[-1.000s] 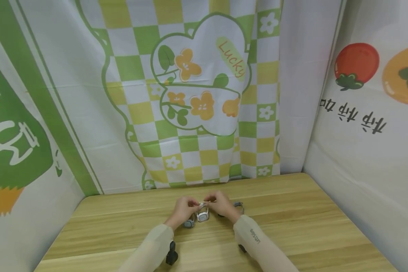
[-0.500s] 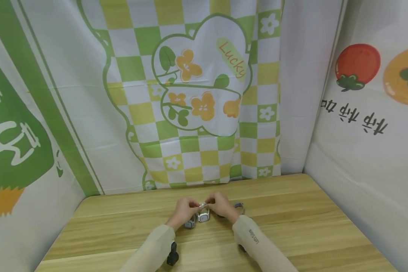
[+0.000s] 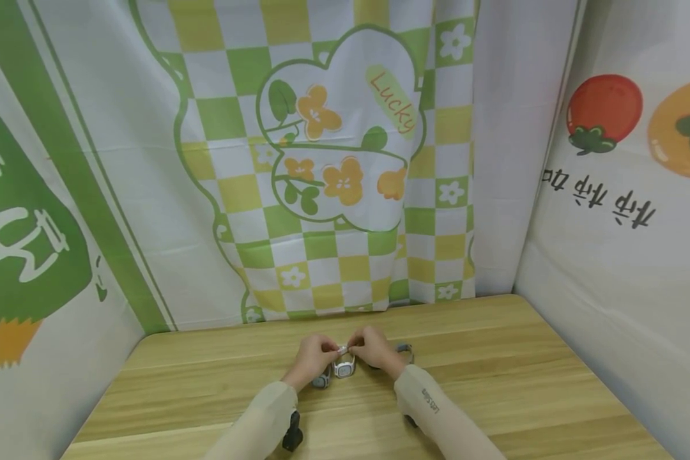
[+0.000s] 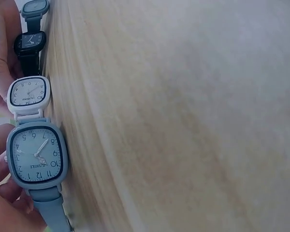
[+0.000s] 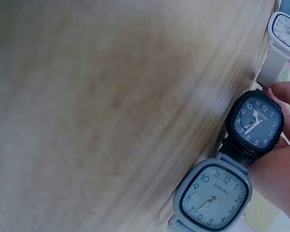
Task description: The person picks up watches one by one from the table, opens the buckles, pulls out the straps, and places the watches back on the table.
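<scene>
White watch [image 3: 344, 370], one, strap pinched by both hands [image 3: 313, 354] [image 3: 374, 348], one black watch [image 5: 256, 121], two blue-grey watches [image 4: 37, 157] [image 5: 212, 198]

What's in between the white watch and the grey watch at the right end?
A black watch lies between the white watch and the grey watch, as the right wrist view shows, with the right hand close beside it.

A checkered cloth [image 3: 333, 166] hangs behind the wooden table [image 3: 506, 383], red fruit [image 3: 605, 108] printed at right

Second-from-left wristwatch [image 3: 345, 370]: on table [image 3: 494, 396], my 12 o'clock
Leftmost wristwatch [image 3: 321, 381]: 8 o'clock from that
Rightmost wristwatch [image 3: 405, 348]: 2 o'clock from both
</scene>
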Available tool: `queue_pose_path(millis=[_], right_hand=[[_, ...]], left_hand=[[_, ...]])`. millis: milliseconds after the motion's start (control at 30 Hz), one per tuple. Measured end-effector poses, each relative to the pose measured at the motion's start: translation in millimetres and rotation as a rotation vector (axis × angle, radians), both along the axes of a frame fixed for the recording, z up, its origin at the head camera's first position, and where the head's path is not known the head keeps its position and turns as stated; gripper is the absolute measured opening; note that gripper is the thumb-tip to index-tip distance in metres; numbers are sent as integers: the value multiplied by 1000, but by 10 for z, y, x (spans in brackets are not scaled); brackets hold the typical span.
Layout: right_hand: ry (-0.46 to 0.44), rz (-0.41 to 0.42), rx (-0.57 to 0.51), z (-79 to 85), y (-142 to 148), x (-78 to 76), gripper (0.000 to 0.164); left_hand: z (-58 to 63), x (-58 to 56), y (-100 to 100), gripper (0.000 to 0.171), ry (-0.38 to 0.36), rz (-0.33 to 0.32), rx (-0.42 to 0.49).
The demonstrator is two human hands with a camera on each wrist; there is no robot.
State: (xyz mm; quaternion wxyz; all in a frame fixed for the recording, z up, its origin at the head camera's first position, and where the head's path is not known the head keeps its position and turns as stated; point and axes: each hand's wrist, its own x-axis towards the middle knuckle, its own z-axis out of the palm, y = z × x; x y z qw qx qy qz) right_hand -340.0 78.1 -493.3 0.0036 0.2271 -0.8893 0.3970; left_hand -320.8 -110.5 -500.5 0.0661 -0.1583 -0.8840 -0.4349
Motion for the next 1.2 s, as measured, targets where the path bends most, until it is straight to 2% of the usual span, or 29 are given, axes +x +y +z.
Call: queue_pose_path(millis=[467,867,1200], right_hand=[[11,29,15,-12,71,-7,5],[-23,57,20,22,100,4,7],[-20,96,-38,5,165,-12,9]], left_hand=[[50,33,11,8,21,-1,-32],[48,29,-39,8,2,-19,-76],[34,39,-49,9,65,-63,-110]])
